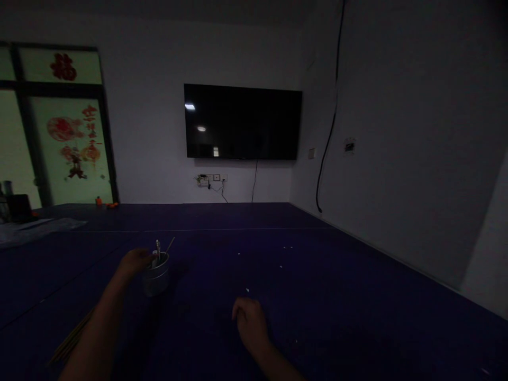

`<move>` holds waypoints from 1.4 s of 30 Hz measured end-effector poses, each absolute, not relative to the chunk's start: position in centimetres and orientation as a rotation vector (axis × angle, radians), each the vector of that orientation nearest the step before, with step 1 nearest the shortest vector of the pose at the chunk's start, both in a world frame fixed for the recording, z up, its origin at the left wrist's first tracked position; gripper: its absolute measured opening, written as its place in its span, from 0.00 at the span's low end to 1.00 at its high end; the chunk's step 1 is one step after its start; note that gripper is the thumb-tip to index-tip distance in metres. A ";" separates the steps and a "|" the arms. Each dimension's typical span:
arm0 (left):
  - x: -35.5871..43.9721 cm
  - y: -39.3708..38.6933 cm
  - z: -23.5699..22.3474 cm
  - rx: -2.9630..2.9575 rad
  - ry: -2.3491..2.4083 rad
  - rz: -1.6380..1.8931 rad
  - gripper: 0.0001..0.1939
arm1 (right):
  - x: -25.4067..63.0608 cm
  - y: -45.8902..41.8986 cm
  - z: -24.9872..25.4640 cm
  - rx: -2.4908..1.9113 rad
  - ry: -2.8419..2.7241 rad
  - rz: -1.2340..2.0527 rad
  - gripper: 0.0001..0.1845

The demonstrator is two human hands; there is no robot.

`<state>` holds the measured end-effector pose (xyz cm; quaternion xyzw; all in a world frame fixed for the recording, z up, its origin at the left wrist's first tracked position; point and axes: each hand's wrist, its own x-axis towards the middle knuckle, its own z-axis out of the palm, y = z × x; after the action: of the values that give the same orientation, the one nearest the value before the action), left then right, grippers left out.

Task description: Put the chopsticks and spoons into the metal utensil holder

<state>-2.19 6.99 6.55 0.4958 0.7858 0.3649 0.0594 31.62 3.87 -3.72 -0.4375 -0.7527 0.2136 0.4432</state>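
Note:
At the left rim of a grey metal-looking cup (156, 279), my left hand (136, 261) has its fingers bent and closed beside a whitish piece that stands in the cup. What lies between the fingertips is too dark to make out. A white-handled tool (158, 247) and a thin stick (170, 244) poke up out of the cup. Over the dark blue table (198, 328), my right hand (250, 320) is loosely curled with nothing visible in it. A small pale scrap (247, 290) lies just beyond its knuckles.
A bundle of thin sticks (71, 338) lies beside my left forearm, partly covered by it. Small white bits (281, 266) are scattered on the right. Clear plastic sheeting (51, 227) and orange items (112, 205) lie at the far left. A cable (327, 143) hangs along the right wall.

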 end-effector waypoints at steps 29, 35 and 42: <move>0.4 7.5 6.4 1.467 2.409 1.130 0.17 | 31.4 4.3 -4.2 -1.098 -1.890 0.545 0.15; 0.3 7.5 6.1 1.433 2.394 1.223 0.17 | 31.4 4.1 -3.9 -1.094 -1.883 0.558 0.16; 0.0 7.6 5.7 1.393 2.325 1.329 0.13 | 31.5 4.0 -3.8 -1.106 -1.890 0.544 0.15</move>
<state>-0.02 7.58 5.72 0.4606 0.7687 0.4395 0.0616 31.46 4.03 -3.80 -0.4428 -0.7569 0.2179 0.4283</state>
